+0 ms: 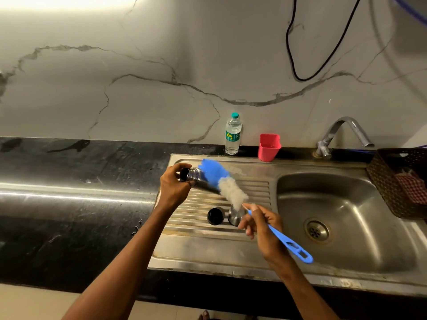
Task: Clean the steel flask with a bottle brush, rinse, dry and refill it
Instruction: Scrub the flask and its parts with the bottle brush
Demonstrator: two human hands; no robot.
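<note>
Head view | left hand (173, 184) grips the steel flask (196, 179) near its open mouth, tilted over the sink drainboard (208, 248) | right hand (261, 227) pinches the bottle brush (221, 179) handle, bristles lying against the flask's outside | flask likely rigid, smooth, slippery wet; brush head soft.

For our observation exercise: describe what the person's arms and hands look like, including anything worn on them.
Both arms are bare all the way to the frame's lower edge; no sleeves show. The left hand and right hand wear no gloves, and no rings, watch or bracelets are visible. The nails look short and unpainted.
</note>
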